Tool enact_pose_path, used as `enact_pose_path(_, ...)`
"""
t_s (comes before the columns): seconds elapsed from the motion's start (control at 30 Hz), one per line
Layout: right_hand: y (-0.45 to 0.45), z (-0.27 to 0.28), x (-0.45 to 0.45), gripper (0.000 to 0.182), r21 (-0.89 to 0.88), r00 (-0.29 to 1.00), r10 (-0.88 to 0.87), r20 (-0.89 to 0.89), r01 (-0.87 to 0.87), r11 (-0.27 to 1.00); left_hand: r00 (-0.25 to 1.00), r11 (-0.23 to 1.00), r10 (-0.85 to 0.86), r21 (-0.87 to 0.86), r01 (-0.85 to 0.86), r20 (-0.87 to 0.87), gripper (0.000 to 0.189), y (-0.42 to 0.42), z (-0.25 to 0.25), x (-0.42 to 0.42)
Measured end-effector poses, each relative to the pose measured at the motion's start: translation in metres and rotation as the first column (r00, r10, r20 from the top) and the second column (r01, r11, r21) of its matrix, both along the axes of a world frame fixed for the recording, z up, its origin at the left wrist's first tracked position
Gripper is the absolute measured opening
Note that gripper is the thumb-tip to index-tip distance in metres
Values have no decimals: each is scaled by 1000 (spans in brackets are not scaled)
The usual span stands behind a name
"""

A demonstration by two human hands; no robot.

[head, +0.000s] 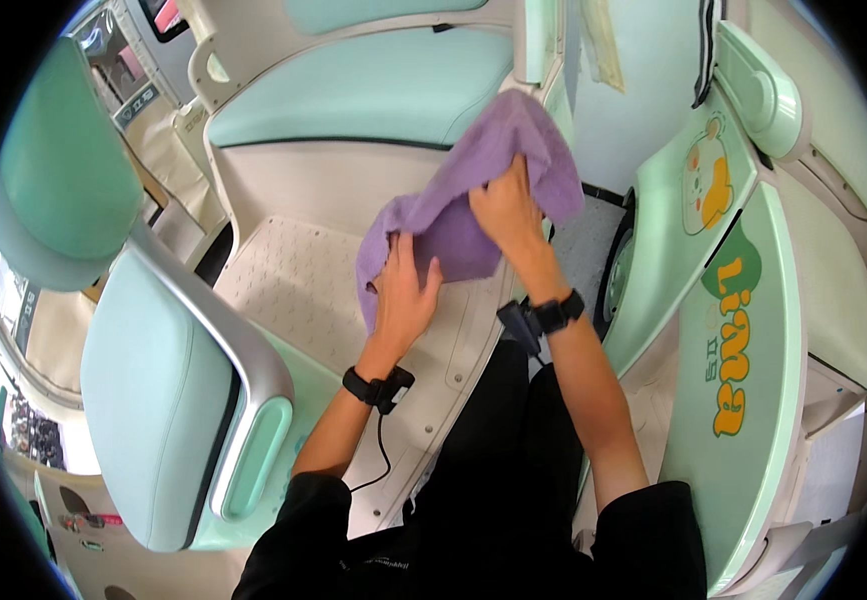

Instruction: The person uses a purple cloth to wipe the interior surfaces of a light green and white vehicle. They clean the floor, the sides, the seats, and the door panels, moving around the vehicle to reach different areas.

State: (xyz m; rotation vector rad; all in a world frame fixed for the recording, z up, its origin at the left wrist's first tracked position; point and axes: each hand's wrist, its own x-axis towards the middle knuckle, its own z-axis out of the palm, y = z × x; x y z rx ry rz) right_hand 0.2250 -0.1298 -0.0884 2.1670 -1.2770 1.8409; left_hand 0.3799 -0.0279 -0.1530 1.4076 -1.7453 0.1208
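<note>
A purple cloth [471, 202] hangs bunched between both hands, above the beige vehicle floor and beside the mint rear bench seat [366, 86]. My left hand [405, 289] is at the cloth's lower left part, its thumb apart and some fingertips hidden in the fabric. Higher up and to the right, my right hand [507, 206] grips the cloth, with fingers curled into a fold. A black band with a small device is on each wrist, and a cable runs from the left one.
At left stands a mint front seat [155, 397] with a silver-edged armrest [257, 450]. A second light green vehicle [748, 360] with cartoon decoration is close on the right. The textured floor [291, 262] has a raised edge with screws.
</note>
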Motion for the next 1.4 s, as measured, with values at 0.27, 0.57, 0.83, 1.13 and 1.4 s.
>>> enact_pose_path(0.27,-84,35,-28,32,-55,987,-160,-31,158,986,980,980,-198,30,198,-5,63,-94,15,-52)
enact_pose_path(0.57,-73,-4,-17,27,-45,991,-134,-7,134,990,920,964,-260,-130,231,-295,66,-125,-84,-99)
enact_pose_path(0.83,-40,-81,-3,25,419,974,-93,-206,174,891,933,960,-242,75,270,-264,65,-88,-141,-78)
enact_pose_path(1.13,23,-137,-7,25,602,946,95,-308,117,790,853,737,-392,438,515,-344,74,-23,-167,-18)
enact_pose_path(1.4,47,-4,20,37,648,970,200,-140,-63,759,997,946,-16,323,-10,79,80,-21,-131,23)
